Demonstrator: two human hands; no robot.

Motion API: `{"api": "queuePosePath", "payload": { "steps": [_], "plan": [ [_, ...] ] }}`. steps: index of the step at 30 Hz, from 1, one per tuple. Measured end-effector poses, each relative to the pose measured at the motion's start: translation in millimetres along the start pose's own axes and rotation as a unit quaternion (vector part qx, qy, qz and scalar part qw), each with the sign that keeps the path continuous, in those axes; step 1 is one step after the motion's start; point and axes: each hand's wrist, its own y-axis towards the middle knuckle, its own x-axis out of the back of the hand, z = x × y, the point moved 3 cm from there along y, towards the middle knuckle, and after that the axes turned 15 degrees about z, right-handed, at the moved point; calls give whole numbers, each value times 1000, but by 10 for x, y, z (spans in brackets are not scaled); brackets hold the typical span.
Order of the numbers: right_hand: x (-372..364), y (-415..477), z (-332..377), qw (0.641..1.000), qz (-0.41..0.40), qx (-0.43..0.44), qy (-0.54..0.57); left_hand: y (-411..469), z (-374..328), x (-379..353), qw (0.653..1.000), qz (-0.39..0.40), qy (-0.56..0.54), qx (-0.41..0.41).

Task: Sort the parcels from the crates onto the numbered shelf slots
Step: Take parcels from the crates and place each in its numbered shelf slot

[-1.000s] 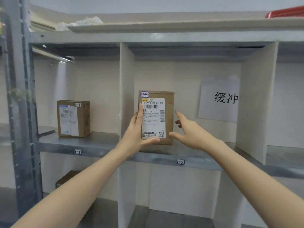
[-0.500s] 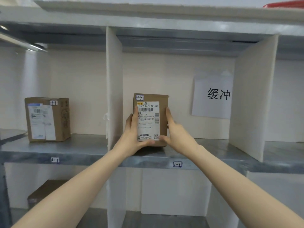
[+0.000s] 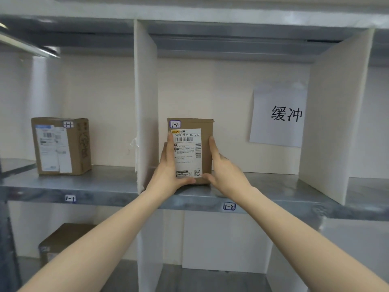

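Small brown cardboard parcel [image 3: 205, 133] tagged 1-2 stands upright on the grey metal shelf [image 3: 105, 186], above the 1-2 slot label [image 3: 229, 206]. Left hand [image 3: 168, 175] and right hand [image 3: 226, 173] grip its sides, thumbs across the lower front.

Slender bare forearms [image 3: 101, 234] lead to a bare left grip [image 3: 168, 175] and right grip [image 3: 227, 175].

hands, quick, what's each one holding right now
Left hand: grips the 1-2 parcel by its left edge, thumb on its front.
Right hand: grips the same parcel's right edge.
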Motion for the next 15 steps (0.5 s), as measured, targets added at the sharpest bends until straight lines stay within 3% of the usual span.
{"api": "queuePosePath", "payload": {
  "steps": [15],
  "plan": [
    [126, -153, 25, 1000, -28, 6, -8, -150, -24, 133, 999, 2, 38, 30]
  ]
}}
